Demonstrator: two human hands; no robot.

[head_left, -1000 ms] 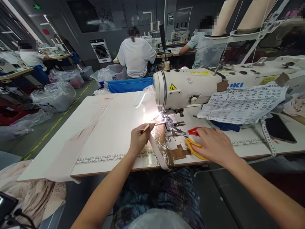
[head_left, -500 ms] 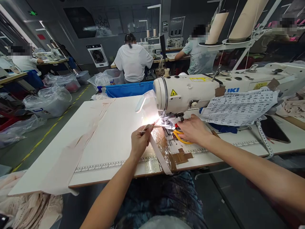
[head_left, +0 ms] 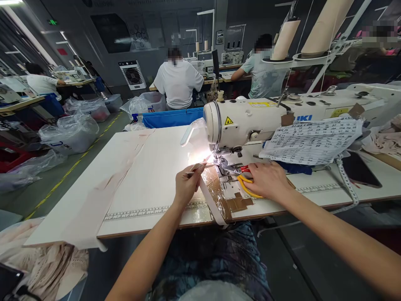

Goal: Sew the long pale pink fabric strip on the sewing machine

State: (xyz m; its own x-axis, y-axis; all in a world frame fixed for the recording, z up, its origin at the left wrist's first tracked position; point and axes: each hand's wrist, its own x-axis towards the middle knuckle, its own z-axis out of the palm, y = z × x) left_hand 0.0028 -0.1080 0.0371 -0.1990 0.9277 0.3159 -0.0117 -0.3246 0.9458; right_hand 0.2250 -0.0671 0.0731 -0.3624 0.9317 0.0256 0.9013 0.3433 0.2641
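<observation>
Close to the lit needle area of the sewing machine [head_left: 244, 123], my left hand [head_left: 188, 184] is closed in a pinch on a pale fabric strip [head_left: 211, 202]. The strip runs down from my fingers to the table's front edge. A thin metallic piece also pokes out of this hand, too small to name. My right hand [head_left: 270, 180] is wrapped round scissors [head_left: 247, 187] with yellow-orange handles and some red near the pivot. Their blades lie beside the presser foot [head_left: 216, 161], pointing left; whether they touch the strip I cannot tell.
A long pale fabric piece [head_left: 90, 205] lies across the white table [head_left: 150, 171] at left. A handwritten sheet [head_left: 313, 140], a tape measure [head_left: 347, 182] and a phone [head_left: 360, 169] are at right. Thread cones [head_left: 285, 39] stand above. Other people work at machines behind.
My right hand has drawn back to the right with the scissors, away from the needle area. My left hand stays pinched on the strip, and the view has shifted slightly.
</observation>
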